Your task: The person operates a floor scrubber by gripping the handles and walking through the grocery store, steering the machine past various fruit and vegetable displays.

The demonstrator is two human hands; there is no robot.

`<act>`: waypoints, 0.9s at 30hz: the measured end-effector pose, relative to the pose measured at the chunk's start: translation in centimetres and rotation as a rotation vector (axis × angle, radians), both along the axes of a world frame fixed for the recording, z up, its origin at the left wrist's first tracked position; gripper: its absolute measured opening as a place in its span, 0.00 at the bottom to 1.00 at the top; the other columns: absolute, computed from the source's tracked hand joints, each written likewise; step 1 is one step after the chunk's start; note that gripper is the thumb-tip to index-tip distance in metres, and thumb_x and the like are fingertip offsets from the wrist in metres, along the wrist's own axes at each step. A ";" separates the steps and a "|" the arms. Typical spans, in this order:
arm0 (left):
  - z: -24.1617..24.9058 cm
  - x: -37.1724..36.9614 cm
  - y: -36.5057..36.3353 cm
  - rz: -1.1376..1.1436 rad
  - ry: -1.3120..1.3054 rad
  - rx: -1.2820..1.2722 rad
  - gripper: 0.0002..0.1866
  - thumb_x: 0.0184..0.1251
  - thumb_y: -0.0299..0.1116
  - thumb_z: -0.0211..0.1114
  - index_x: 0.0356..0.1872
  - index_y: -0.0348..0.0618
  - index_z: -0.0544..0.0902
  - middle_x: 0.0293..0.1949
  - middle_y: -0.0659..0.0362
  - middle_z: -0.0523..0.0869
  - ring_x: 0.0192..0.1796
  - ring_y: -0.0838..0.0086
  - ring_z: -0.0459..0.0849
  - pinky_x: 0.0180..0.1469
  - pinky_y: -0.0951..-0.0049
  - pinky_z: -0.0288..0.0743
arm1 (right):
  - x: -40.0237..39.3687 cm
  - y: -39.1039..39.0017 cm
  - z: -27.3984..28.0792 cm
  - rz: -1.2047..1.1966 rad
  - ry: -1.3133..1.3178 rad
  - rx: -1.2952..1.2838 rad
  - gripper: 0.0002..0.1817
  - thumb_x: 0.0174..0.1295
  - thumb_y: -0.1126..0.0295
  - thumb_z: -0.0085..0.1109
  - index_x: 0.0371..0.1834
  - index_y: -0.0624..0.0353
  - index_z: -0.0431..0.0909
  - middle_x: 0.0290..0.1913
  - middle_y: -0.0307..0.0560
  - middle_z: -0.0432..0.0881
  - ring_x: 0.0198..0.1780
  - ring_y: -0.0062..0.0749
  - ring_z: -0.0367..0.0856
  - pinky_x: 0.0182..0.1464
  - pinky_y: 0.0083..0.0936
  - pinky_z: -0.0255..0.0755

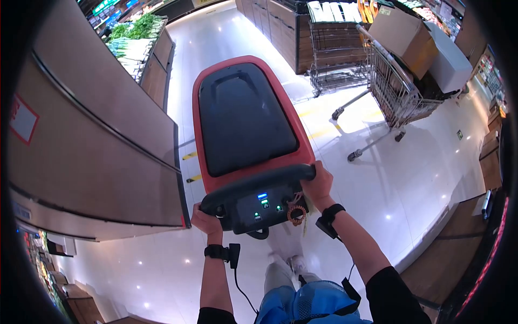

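Note:
A red walk-behind floor cleaning machine (199,119) with a black lid (245,121) stands in front of me. Its curved black handlebar (253,181) spans the near end, above a control panel (248,210) with lit green and blue indicators. At the bar's left end, my left hand (206,220) is closed around the grip. My right hand (318,186) wraps the right end. An orange coiled cord (296,214) hangs from the panel beside my right hand. Both wrists wear black straps with small devices and cables.
On the left, close to the machine, rises a large brown panelled unit (102,140). A metal shopping cart (394,92) loaded with a cardboard box (402,38) and a white box (450,59) stands at right. Leafy vegetables (132,40) lie on a display at far left.

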State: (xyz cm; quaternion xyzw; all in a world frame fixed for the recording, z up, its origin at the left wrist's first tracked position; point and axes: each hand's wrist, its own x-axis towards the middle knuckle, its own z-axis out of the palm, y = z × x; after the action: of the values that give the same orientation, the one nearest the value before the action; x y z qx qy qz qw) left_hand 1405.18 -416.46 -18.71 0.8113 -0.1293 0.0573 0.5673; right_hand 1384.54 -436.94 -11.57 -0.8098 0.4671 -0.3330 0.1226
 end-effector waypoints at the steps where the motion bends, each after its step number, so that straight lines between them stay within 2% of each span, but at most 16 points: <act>1: -0.2 1.3 -1.3 -0.009 0.036 0.030 0.24 0.62 0.42 0.37 0.24 0.32 0.76 0.20 0.48 0.78 0.23 0.59 0.76 0.29 0.66 0.69 | 1.3 -1.4 -0.3 0.004 -0.020 -0.002 0.15 0.39 0.67 0.64 0.29 0.53 0.68 0.22 0.48 0.76 0.27 0.46 0.77 0.29 0.35 0.70; 2: -0.3 2.5 -2.9 -0.020 0.039 0.022 0.24 0.62 0.42 0.37 0.24 0.32 0.76 0.20 0.48 0.78 0.23 0.59 0.76 0.29 0.66 0.69 | 2.4 -2.7 -0.6 0.007 -0.037 -0.002 0.15 0.38 0.68 0.64 0.29 0.53 0.68 0.22 0.48 0.76 0.27 0.47 0.77 0.29 0.35 0.70; 4: 0.9 4.3 -5.6 0.022 -0.065 0.312 0.25 0.62 0.43 0.37 0.24 0.33 0.76 0.22 0.48 0.79 0.26 0.57 0.79 0.30 0.64 0.70 | 4.5 -5.2 -0.7 -0.004 -0.011 -0.008 0.15 0.38 0.68 0.64 0.29 0.53 0.68 0.22 0.48 0.76 0.27 0.47 0.77 0.29 0.35 0.71; 5: 0.4 5.8 -6.7 0.039 -0.137 0.339 0.25 0.62 0.44 0.36 0.24 0.34 0.77 0.23 0.47 0.80 0.27 0.53 0.80 0.31 0.62 0.70 | 6.0 -6.4 -0.9 -0.011 0.009 -0.010 0.15 0.38 0.68 0.64 0.29 0.54 0.69 0.22 0.48 0.76 0.27 0.47 0.77 0.29 0.35 0.71; 6: 0.0 7.2 -7.9 0.045 -0.128 0.344 0.25 0.62 0.44 0.36 0.24 0.34 0.77 0.23 0.47 0.80 0.27 0.53 0.80 0.31 0.62 0.70 | 7.4 -7.6 -1.1 -0.003 0.017 -0.005 0.15 0.38 0.68 0.64 0.29 0.54 0.69 0.22 0.48 0.76 0.27 0.47 0.77 0.29 0.35 0.71; 9: -0.4 10.4 -11.9 -0.017 -0.008 0.084 0.26 0.63 0.45 0.35 0.25 0.35 0.77 0.23 0.46 0.79 0.28 0.51 0.78 0.32 0.60 0.70 | 10.7 -11.4 -1.5 -0.044 0.030 -0.020 0.16 0.38 0.67 0.65 0.29 0.55 0.69 0.21 0.50 0.76 0.26 0.49 0.77 0.28 0.36 0.71; 10: -0.4 11.4 -13.2 -0.018 0.005 0.099 0.26 0.63 0.45 0.35 0.25 0.35 0.77 0.23 0.46 0.79 0.28 0.51 0.78 0.32 0.60 0.70 | 11.7 -12.7 -1.9 -0.044 0.043 -0.004 0.16 0.38 0.67 0.65 0.29 0.55 0.69 0.21 0.50 0.76 0.26 0.49 0.77 0.28 0.36 0.71; 12: -0.3 13.6 -15.3 -0.074 -0.071 0.274 0.11 0.59 0.32 0.50 0.28 0.36 0.78 0.24 0.48 0.81 0.30 0.54 0.81 0.33 0.63 0.72 | 13.5 -15.0 -2.6 -0.043 0.009 -0.029 0.16 0.38 0.67 0.65 0.29 0.55 0.69 0.21 0.51 0.76 0.26 0.50 0.77 0.28 0.36 0.71; 16: -2.2 19.4 -19.8 -0.103 -0.095 0.253 0.08 0.56 0.29 0.53 0.28 0.36 0.78 0.24 0.48 0.81 0.29 0.54 0.81 0.32 0.65 0.72 | 18.8 -19.6 -4.3 -0.056 0.003 -0.048 0.16 0.37 0.68 0.66 0.29 0.55 0.69 0.21 0.51 0.76 0.26 0.51 0.77 0.28 0.36 0.71; 18: -1.9 20.5 -22.4 -0.090 -0.104 0.363 0.07 0.55 0.28 0.53 0.28 0.35 0.78 0.25 0.48 0.81 0.29 0.55 0.80 0.31 0.66 0.72 | 19.7 -22.2 -4.1 -0.057 -0.001 -0.069 0.17 0.36 0.68 0.66 0.29 0.54 0.69 0.20 0.51 0.76 0.26 0.50 0.77 0.28 0.36 0.71; 20: -2.2 22.8 -24.6 -0.096 -0.108 0.219 0.09 0.56 0.29 0.51 0.28 0.35 0.78 0.24 0.48 0.81 0.29 0.54 0.80 0.31 0.65 0.72 | 22.1 -24.2 -4.7 -0.033 -0.027 -0.068 0.17 0.36 0.68 0.66 0.29 0.54 0.69 0.20 0.51 0.76 0.26 0.51 0.77 0.27 0.35 0.71; 21: -2.7 24.1 -25.6 -0.108 -0.087 0.197 0.12 0.58 0.32 0.48 0.27 0.35 0.77 0.25 0.46 0.81 0.30 0.53 0.80 0.31 0.64 0.71 | 23.3 -25.3 -5.0 -0.042 -0.028 -0.065 0.17 0.36 0.68 0.66 0.29 0.54 0.69 0.20 0.51 0.76 0.26 0.51 0.77 0.27 0.35 0.71; 24: -4.0 28.1 -28.7 -0.135 -0.100 0.121 0.15 0.60 0.35 0.45 0.28 0.35 0.77 0.26 0.46 0.80 0.31 0.52 0.80 0.32 0.64 0.70 | 26.7 -28.1 -6.4 -0.046 -0.013 -0.097 0.17 0.37 0.68 0.66 0.30 0.54 0.69 0.20 0.51 0.76 0.25 0.51 0.77 0.27 0.35 0.71; 25: -3.4 28.2 -29.8 -0.116 -0.066 0.190 0.26 0.64 0.44 0.33 0.25 0.35 0.76 0.25 0.47 0.79 0.30 0.50 0.77 0.33 0.61 0.69 | 26.9 -29.0 -6.5 -0.039 -0.006 -0.103 0.16 0.37 0.68 0.66 0.30 0.54 0.69 0.20 0.51 0.76 0.25 0.51 0.77 0.27 0.35 0.71; 27: -4.4 30.6 -31.8 -0.096 -0.057 0.205 0.26 0.64 0.44 0.33 0.26 0.35 0.77 0.25 0.47 0.79 0.30 0.50 0.77 0.33 0.61 0.69 | 29.5 -31.0 -7.1 -0.039 0.013 -0.112 0.16 0.38 0.66 0.66 0.29 0.54 0.69 0.20 0.51 0.76 0.24 0.50 0.77 0.26 0.34 0.71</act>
State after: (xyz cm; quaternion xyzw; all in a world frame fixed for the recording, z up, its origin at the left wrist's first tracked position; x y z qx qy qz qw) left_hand 1435.74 -448.24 -23.14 0.8558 -0.1894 0.0396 0.4797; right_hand 1414.03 -467.96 -18.66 -0.8084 0.4642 -0.3555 0.0676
